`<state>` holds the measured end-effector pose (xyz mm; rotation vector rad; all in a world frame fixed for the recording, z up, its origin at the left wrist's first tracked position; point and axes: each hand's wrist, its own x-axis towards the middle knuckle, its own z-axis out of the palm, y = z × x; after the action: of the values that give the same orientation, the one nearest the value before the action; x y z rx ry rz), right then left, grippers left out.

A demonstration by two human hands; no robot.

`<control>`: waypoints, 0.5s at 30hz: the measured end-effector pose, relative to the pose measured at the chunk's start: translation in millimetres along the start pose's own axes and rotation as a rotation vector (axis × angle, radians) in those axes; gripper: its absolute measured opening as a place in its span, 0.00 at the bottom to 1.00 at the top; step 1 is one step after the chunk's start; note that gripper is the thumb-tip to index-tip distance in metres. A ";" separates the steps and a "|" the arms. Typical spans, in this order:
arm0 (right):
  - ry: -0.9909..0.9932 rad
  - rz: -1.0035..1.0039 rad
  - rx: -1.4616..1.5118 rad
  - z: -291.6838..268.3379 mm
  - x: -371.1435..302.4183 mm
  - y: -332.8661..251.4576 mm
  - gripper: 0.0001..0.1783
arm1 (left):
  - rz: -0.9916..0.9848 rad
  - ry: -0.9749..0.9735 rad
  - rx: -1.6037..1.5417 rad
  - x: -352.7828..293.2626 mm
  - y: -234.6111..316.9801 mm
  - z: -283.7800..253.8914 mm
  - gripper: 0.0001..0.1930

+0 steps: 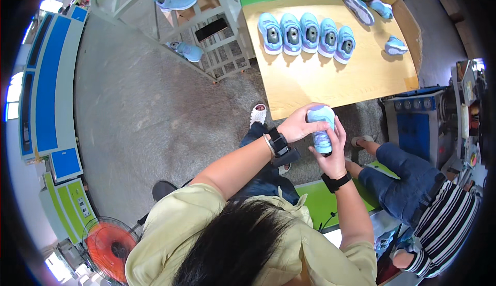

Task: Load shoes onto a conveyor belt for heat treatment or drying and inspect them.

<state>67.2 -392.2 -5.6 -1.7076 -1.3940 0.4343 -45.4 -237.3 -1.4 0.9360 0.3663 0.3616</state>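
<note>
A light blue shoe [321, 116] is held between my two hands, just off the near edge of the wooden table. My left hand [298, 125] grips it from the left, thumb laid across its top. From below and right, my right hand [336, 154] closes on its lower end, fingers along the side. A dark piece shows at that lower end. Beyond my hands, several matching blue shoes [309, 34] stand in a row on the table [315, 79], dark forms showing in their openings.
More shoes lie at the table's right, one sole-up shoe [359, 10] among them. At left stands a metal rack [219, 48] with shoes and a dark phone-like slab [211, 29]. A person in a striped shirt [447, 221] sits to my right. An orange fan [110, 247] stands lower left.
</note>
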 end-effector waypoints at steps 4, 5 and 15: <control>-0.031 0.166 0.230 6.6 7.9 -25.4 0.48 | -0.006 0.041 0.120 0.9 7.5 -7.5 0.27; -0.033 0.171 0.226 8.8 3.0 -24.5 0.48 | -0.009 0.039 0.114 1.7 4.5 -8.4 0.27; 0.085 0.900 1.032 29.7 -31.8 -3.6 0.43 | -0.369 0.155 0.102 -1.5 -86.2 -25.5 0.16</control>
<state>33.6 -409.6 -27.3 -1.3007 -0.1108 1.2795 -46.1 -266.7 -86.4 0.9203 0.6926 0.0771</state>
